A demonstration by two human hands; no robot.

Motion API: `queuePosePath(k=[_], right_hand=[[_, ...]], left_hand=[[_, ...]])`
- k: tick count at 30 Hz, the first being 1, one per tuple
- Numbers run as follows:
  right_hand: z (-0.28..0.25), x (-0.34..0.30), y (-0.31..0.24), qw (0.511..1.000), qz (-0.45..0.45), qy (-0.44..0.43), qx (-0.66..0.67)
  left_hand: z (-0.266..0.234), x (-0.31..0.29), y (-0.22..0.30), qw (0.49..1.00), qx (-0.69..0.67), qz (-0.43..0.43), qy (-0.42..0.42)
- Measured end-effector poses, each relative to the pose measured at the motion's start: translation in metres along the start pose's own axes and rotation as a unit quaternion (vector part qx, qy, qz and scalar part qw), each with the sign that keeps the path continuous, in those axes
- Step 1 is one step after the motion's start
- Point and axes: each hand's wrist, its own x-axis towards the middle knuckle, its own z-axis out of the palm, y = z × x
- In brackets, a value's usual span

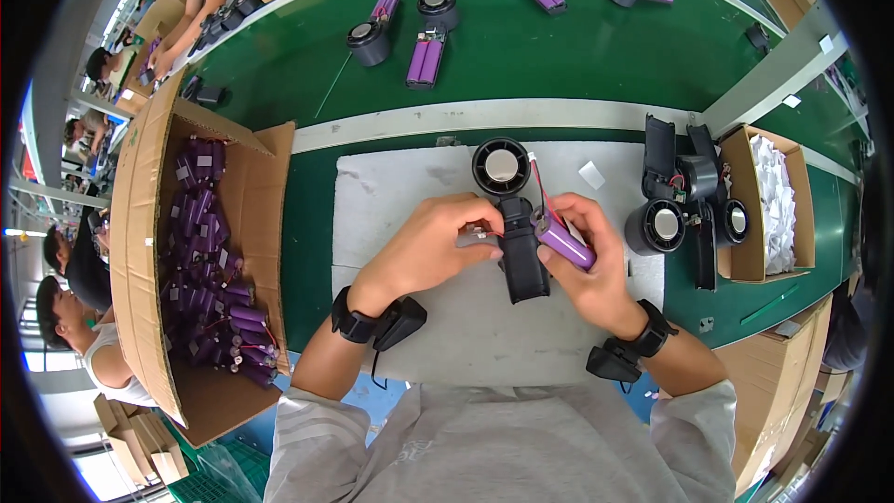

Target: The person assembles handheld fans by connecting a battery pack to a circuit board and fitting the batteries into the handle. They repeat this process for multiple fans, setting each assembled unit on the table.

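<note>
A black device [526, 265] with a round fan-like head [501, 166] lies before me, its long hollow handle pointing toward me. My left hand [424, 247] is closed at the handle's left side, pinching a small wired piece [480, 237] whose exact kind is partly hidden by the fingers. In my right hand [596, 261] is a purple battery pack [565, 242], held tilted just right of the handle. Red and white wires [540, 184] rise from the pack toward a small white connector beside the round head. Both wrists wear black straps with small boxes.
A white foam board [410, 335] lies under the work. At left, a cardboard box [237, 401] holds many purple packs. More black devices [655, 226] and a carton of white slips [778, 205] stand at right. Beyond a pale rail [447, 118], several units with purple packs lie on green.
</note>
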Motion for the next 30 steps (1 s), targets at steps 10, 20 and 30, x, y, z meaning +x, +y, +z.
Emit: queuePosePath(k=[10,20,30], right_hand=[[0.009,0.008,-0.011,0.983,-0.021,0.0,-0.184],[0.021,0.019,0.007,0.952,-0.146,-0.022,-0.267],[0.016,0.023,0.005,0.919,-0.167,-0.065,-0.351]], left_hand=[[0.001,-0.002,-0.027,0.993,-0.12,-0.004,-0.007],[0.006,-0.003,-0.029,0.99,-0.131,0.058,-0.01],[-0.002,-0.004,-0.021,0.993,-0.11,0.018,-0.04]])
